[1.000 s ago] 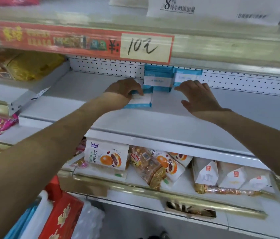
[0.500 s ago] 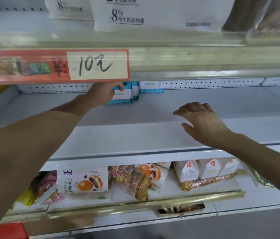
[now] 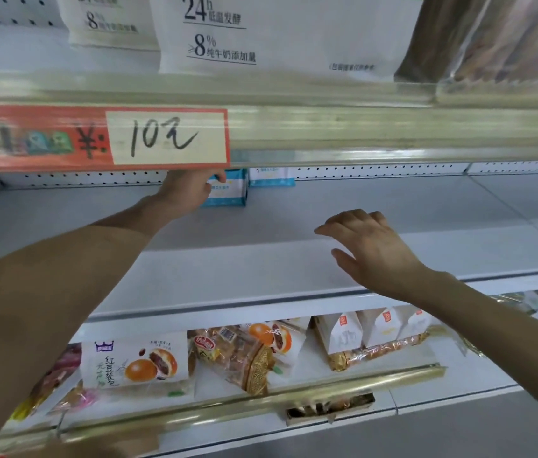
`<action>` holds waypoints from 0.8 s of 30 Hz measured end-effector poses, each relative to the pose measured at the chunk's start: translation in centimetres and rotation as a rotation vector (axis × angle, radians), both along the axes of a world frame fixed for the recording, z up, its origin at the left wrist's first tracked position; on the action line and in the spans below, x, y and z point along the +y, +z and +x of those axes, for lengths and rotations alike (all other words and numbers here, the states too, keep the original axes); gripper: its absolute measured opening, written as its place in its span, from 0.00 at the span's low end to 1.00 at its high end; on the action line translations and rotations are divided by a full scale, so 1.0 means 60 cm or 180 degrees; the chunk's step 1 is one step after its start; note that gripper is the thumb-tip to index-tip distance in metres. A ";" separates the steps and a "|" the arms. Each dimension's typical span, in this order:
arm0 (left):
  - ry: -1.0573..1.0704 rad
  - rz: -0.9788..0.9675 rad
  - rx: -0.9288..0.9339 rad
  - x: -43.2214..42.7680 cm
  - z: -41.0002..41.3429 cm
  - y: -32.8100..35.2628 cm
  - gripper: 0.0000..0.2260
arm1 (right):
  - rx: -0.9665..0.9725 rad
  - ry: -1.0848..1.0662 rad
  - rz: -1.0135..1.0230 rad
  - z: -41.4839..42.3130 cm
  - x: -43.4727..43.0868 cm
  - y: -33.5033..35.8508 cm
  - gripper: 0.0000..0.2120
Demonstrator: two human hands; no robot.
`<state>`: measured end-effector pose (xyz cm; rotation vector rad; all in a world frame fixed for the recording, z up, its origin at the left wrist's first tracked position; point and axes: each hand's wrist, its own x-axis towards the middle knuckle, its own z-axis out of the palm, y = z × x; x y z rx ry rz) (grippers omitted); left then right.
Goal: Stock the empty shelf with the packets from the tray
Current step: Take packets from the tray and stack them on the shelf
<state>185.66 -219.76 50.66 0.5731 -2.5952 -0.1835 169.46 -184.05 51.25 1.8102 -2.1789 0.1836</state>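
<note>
My left hand [image 3: 185, 190] reaches to the back of the white shelf [image 3: 261, 269] and grips an upright blue-and-white packet [image 3: 228, 191] near the perforated back wall. A second blue-and-white packet [image 3: 272, 176] stands just to its right, its top hidden by the shelf edge above. My right hand [image 3: 368, 246] hovers over the bare middle of the shelf, fingers loosely spread, holding nothing. The tray is out of view.
A red price strip reading 10 [image 3: 165, 137] hangs on the upper shelf edge, above white bread bags [image 3: 261, 34]. Below sit bun packets [image 3: 135, 361] and white triangular packs [image 3: 343, 332] behind a gold rail [image 3: 261, 401].
My left hand has pushed its packet back and stood it near the wall. My right hand has drawn away from the packets toward the shelf's front. My view has shifted right and lower.
</note>
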 end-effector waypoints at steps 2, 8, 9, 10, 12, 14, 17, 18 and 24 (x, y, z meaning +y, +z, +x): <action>0.0012 -0.0212 0.0153 -0.002 0.009 -0.005 0.15 | -0.0017 0.0015 0.0001 0.007 -0.003 0.000 0.22; -0.0134 -0.0319 0.0102 0.031 0.069 0.002 0.17 | -0.0224 0.0118 -0.0004 0.035 -0.039 0.003 0.21; -0.0022 -0.0194 -0.0007 0.044 0.085 0.003 0.17 | -0.0281 0.0157 -0.0010 0.043 -0.048 0.003 0.20; 0.0111 -0.0035 -0.0116 0.059 0.103 0.004 0.16 | -0.0332 0.0219 -0.0025 0.052 -0.057 0.003 0.20; 0.0349 0.0320 -0.0237 0.092 0.149 -0.001 0.16 | -0.0431 0.0400 -0.0074 0.076 -0.079 0.003 0.19; 0.0476 0.0429 -0.0013 0.130 0.209 -0.008 0.14 | -0.0543 0.0625 -0.0119 0.108 -0.104 0.001 0.17; 0.0858 0.0465 0.0543 0.192 0.324 -0.021 0.13 | -0.0836 0.1188 -0.0223 0.173 -0.143 -0.017 0.15; 0.1040 0.0517 0.0703 0.215 0.366 -0.025 0.13 | -0.0947 0.1414 -0.0235 0.201 -0.156 -0.025 0.15; 0.2346 0.0590 0.0818 0.345 0.612 -0.080 0.11 | -0.1196 0.2731 0.0101 0.416 -0.225 -0.073 0.13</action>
